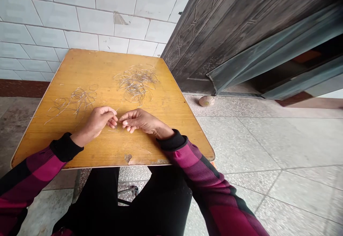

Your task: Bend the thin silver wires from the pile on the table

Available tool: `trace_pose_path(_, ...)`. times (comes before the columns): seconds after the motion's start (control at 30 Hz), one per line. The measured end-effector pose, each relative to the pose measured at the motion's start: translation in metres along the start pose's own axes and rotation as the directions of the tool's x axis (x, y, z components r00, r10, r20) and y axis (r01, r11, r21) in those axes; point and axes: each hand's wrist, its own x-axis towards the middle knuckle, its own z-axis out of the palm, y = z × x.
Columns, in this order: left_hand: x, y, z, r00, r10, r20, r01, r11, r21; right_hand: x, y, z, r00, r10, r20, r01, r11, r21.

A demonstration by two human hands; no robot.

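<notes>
My left hand and my right hand come close together above the near half of the wooden table. Both are closed in a pinch, thumb against forefinger. A thin piece of wire spans the small gap between the fingertips; its ends are hidden in the fingers. Beyond my right hand lies a dense tangle of thin, shiny wires. A looser spread of curled wires lies beyond and to the left of my left hand.
White wall tiles stand behind the table. To the right are a dark carved door, a grey-green curtain and a worn ball on the speckled floor. The table's near edge is chipped above my legs.
</notes>
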Motion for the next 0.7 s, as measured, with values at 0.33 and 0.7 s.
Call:
trace_pose_path(0.33, 0.003, -0.003, -0.005, 0.998, -0.065, 0.008, 0.065, 0.983, -0.172, 0.01, 0.023, 0.014, 1.0, -0.026, 0.006, 0.026, 0.999, 0.02)
trace_pose_path(0.7, 0.005, -0.001, -0.006, 0.997, -0.07, -0.043, 0.062, 0.987, -0.15, 0.002, 0.022, 0.026, 0.864, -0.478, -0.158, 0.299, 0.74, -0.603)
